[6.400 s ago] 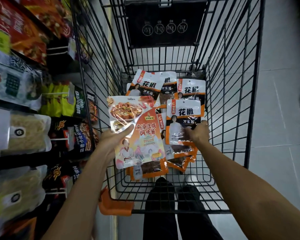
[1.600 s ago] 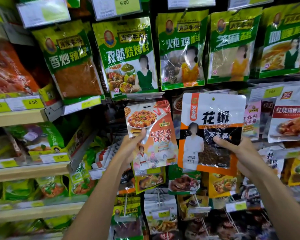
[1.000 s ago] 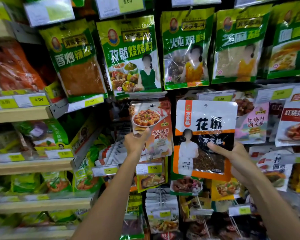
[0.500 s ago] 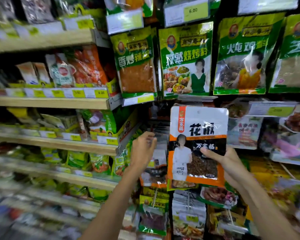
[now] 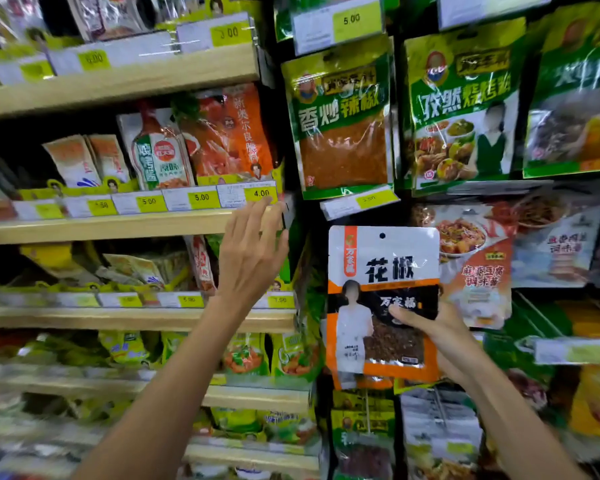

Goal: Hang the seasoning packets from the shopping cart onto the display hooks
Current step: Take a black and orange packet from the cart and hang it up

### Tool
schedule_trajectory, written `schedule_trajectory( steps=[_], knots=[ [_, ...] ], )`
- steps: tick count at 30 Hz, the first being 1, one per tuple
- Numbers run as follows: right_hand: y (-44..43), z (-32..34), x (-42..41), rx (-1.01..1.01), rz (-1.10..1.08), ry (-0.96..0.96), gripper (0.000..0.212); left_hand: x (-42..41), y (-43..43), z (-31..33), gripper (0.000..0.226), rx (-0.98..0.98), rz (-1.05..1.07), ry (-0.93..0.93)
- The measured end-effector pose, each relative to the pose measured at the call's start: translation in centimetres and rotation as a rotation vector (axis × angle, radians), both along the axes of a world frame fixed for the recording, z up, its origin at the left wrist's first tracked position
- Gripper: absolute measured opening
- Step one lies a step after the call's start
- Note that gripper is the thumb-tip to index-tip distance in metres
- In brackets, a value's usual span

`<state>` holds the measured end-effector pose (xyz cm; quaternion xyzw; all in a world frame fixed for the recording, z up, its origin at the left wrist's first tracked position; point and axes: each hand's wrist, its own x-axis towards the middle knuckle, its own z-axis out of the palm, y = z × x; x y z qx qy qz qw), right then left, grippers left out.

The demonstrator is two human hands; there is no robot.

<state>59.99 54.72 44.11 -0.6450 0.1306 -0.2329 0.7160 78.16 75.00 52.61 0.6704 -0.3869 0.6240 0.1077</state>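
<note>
One packet (image 5: 381,271) remains, in the right hand (image 5: 444,337); left hand (image 5: 250,258) now empty.

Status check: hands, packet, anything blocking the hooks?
Left hand open, empty, near shelf edge. Right hand holds peppercorn packet, not yet hung. Hanging packets crowd around it.

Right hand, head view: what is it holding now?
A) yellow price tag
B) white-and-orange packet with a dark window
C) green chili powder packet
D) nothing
B: the right hand grips the white-and-orange packet at its lower right edge, with the thumb across the dark window. The left hand is open and holds nothing.
</note>
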Motion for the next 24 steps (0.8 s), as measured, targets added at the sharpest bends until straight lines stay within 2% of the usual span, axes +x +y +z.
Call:
schedule_trajectory(
  steps=[2,5,8,9,12,13,14,21,24],
  knots=[
    [0.1,-0.1,0.2,-0.009,-0.008,0.0,0.072,1.9,0.1,0.3,0.033,0.046,0.0,-0.024],
    [-0.1,0.4,0.4,-0.042,0.008,-0.018,0.058,4.2,-0.1,0.5,0.032,0.077,-0.001,-0.038],
    [-1.0,0.6,0.9,-0.053,0.001,-0.026,0.07,5.6,-0.6,0.2,0.03,0.077,-0.019,-0.071],
    [-1.2,0.5,1.2,-0.065,0.002,-0.022,0.073,5.9,-0.7,0.0,0.029,0.064,-0.03,-0.087],
    [-1.3,0.5,2.0,-0.119,0.016,-0.033,0.063,6.6,-1.2,-0.4,0.025,-0.003,-0.051,-0.127],
    [-1.3,0.4,2.4,-0.114,0.011,-0.035,0.068,6.7,-1.3,-0.6,0.024,-0.031,-0.053,-0.134],
    [-1.4,0.3,2.7,-0.105,0.011,-0.042,0.073,6.7,-1.5,-0.9,0.024,-0.061,-0.054,-0.131],
    [-1.4,0.7,4.3,-0.122,0.048,-0.061,0.068,6.5,-2.8,-1.9,0.03,-0.247,-0.027,-0.037],
    [-1.6,1.3,4.8,-0.109,0.024,-0.072,0.089,6.6,-3.0,-2.0,0.032,-0.257,-0.02,-0.031]
  ],
)
